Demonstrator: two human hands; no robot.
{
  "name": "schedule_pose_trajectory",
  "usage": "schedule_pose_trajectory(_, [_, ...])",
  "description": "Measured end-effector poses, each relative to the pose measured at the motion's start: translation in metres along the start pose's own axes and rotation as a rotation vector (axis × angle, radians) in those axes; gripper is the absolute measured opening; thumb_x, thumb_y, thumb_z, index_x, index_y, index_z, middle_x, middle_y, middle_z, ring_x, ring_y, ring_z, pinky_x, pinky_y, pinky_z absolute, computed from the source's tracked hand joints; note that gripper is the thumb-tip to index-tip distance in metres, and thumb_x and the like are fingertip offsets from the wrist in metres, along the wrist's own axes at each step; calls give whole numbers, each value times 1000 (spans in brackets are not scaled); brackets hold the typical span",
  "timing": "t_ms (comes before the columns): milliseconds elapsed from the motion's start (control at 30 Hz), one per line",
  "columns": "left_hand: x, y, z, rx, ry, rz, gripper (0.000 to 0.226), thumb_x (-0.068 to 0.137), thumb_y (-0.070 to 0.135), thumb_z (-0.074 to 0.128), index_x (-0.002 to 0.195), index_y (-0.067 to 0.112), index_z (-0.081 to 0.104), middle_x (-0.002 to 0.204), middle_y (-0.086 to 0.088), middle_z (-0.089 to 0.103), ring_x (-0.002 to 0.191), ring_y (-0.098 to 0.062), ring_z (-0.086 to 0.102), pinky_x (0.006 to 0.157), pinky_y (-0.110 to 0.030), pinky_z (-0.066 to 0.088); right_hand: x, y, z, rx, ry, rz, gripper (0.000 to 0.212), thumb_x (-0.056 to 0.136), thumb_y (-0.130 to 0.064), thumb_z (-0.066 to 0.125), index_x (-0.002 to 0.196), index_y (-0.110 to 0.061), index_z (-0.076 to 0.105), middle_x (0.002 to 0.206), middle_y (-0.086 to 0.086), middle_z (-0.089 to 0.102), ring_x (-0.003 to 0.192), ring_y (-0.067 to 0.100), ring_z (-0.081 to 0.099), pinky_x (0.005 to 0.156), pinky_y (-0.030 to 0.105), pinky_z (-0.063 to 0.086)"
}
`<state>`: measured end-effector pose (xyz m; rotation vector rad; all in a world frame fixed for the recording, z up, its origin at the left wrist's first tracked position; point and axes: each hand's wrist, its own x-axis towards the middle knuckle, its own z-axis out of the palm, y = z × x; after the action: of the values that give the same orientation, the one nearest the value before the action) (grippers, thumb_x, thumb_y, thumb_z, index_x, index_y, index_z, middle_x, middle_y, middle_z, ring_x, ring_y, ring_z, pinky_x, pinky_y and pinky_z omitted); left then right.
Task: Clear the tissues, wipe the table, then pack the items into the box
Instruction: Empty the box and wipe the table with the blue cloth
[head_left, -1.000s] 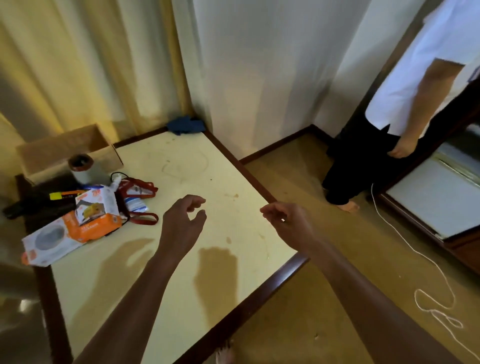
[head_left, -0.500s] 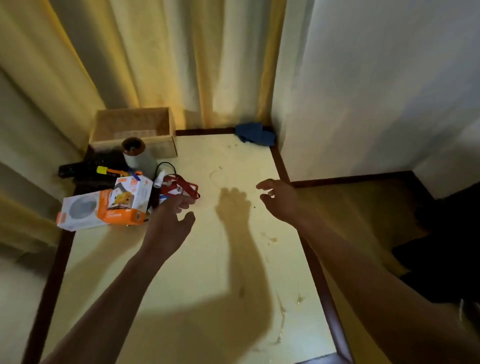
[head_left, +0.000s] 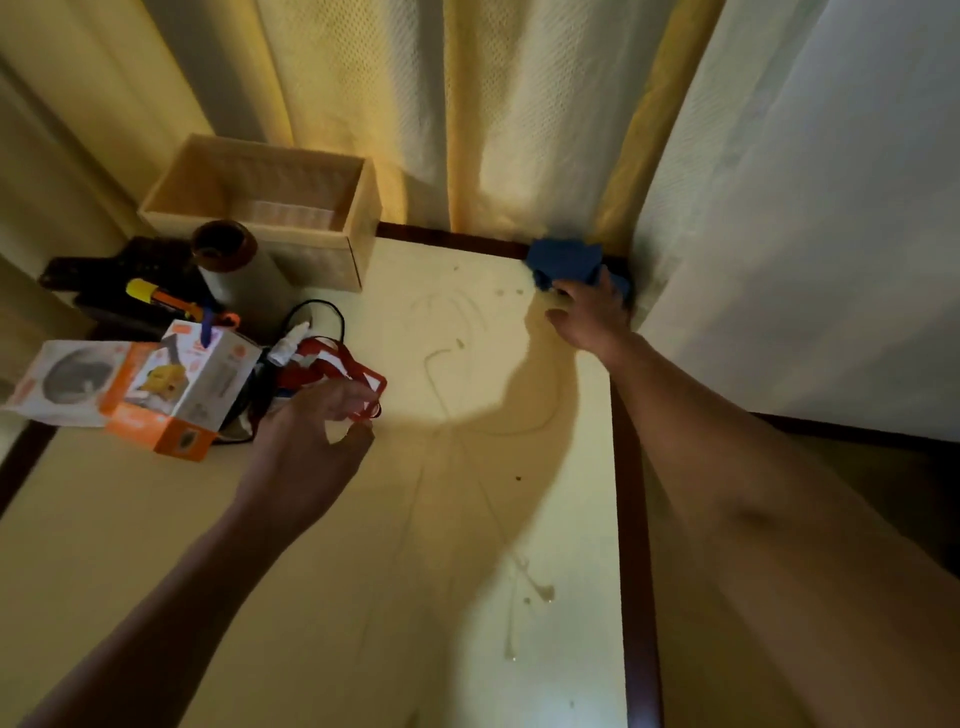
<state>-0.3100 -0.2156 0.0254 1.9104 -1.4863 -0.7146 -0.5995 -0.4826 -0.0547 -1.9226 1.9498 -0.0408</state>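
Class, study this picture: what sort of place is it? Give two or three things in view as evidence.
Probably a corner of a room in a home: long yellow fabric curtains hang behind a cream-topped table with dark wooden edging, and an open tan box stands on it.

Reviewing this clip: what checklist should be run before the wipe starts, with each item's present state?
1. Right hand touching blue cloth: ok.
2. Firm grip on the cloth: cannot tell.
3. Left hand empty, above the table: ok.
4. Table wiped: not ok, stains show.
5. Box open: ok.
6. Orange carton packed: not ok, outside the box.
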Motion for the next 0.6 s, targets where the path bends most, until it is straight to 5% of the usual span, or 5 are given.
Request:
schedule_pose_trajectory(200, [7, 2, 6, 7, 15, -13, 28, 94, 15, 68, 120, 23, 71, 112, 16, 68, 97, 14, 55, 80, -14, 41, 25, 2, 3, -117, -76, -30, 57, 109, -43, 35, 162, -28, 21, 167, 13, 20, 150, 40, 25, 118, 56, 31])
schedule_pose_trajectory(367, [-1, 16, 2, -15, 16, -4, 24, 93, 13, 69, 111, 29, 70, 101, 24, 66, 94, 14, 59, 83, -17, 47, -10, 3, -29, 44, 75, -82, 45, 110, -28, 38, 153, -17, 43, 151, 17, 47, 135, 39, 47, 107, 47, 42])
schedule_pose_trajectory(467, [-7, 33, -7, -55, 9, 15, 20, 93, 16, 70, 108, 29, 72, 101, 15, 72, 97, 0, 66, 86, -32, 54, -57, -2, -60, 224, 201, -135, 35, 108, -30, 47, 133, -15, 64, 132, 10, 66, 121, 29, 61, 97, 35, 46])
schedule_pose_trajectory(600, [-16, 64, -20, -99, -27, 35, 20, 93, 16, 69, 108, 29, 71, 105, 11, 72, 99, -8, 66, 81, -28, 52, -136, -18, -100, 308, 340, -263, 23, 103, -29, 57, 112, -19, 76, 110, -2, 76, 99, 12, 68, 82, 19, 45])
